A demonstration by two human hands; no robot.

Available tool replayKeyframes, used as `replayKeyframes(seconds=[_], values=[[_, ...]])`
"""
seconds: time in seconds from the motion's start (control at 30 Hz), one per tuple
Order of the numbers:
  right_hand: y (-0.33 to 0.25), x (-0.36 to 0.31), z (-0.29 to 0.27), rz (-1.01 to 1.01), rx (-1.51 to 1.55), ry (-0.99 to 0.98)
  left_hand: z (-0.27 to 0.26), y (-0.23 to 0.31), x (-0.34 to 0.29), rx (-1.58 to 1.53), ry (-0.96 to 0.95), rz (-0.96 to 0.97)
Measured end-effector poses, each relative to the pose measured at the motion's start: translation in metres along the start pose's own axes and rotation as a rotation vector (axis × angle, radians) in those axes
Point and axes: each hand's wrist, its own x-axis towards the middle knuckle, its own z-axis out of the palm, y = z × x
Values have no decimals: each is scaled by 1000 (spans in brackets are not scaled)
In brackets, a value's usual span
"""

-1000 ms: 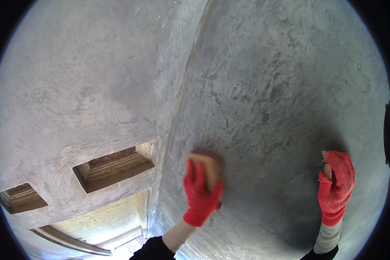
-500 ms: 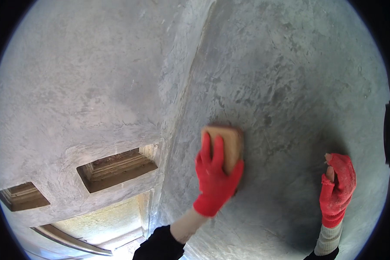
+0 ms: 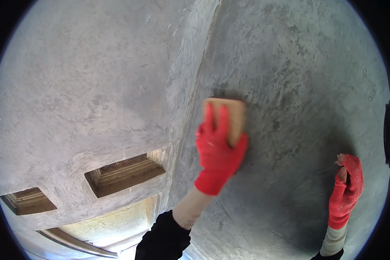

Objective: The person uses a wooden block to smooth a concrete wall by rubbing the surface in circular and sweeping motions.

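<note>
In my left hand (image 3: 219,154), wearing a red glove, is a tan rectangular block (image 3: 236,119) pressed flat against the grey plastered wall (image 3: 286,182). The fingers lie over its face and the thumb grips its right side. Whether it is a sponge or wood, I cannot tell. My right hand (image 3: 346,190), lower right, has a red glove with bare tips at the thumb and a finger. Its fingers are loosely bent, thumb and finger apart, nothing visible between them. It is close to the wall; whether it touches is unclear. The remaining fingers are partly hidden.
A vertical corner line (image 3: 203,56) separates this wall from a lighter plastered wall (image 3: 86,86) on the left. That wall has two rectangular recesses, a larger one (image 3: 125,173) and a smaller one (image 3: 28,200). Beneath them is a bright opening (image 3: 112,221) with a curved frame. A dark object (image 3: 389,134) stands at the right rim.
My left hand has slid the block upward along the wall. My right hand appears slightly further right in the picture, while the walls and recesses have shifted a little rightward as the view moved.
</note>
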Motion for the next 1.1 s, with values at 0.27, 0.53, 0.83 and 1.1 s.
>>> replayKeyframes(seconds=[0.27, 0.53, 0.83, 1.1], values=[[3, -2, -3, -17, -54, -1, 19, -9, 62, -123, 58, 176], [5, -3, -1, -47, -48, -31, -2, 22, 28, -160, -171, 509], [5, -3, 1, -66, -82, -37, -6, 9, 7, -107, -95, 226], [5, -7, -1, 30, -100, -41, 4, -41, 52, -64, 54, -72]])
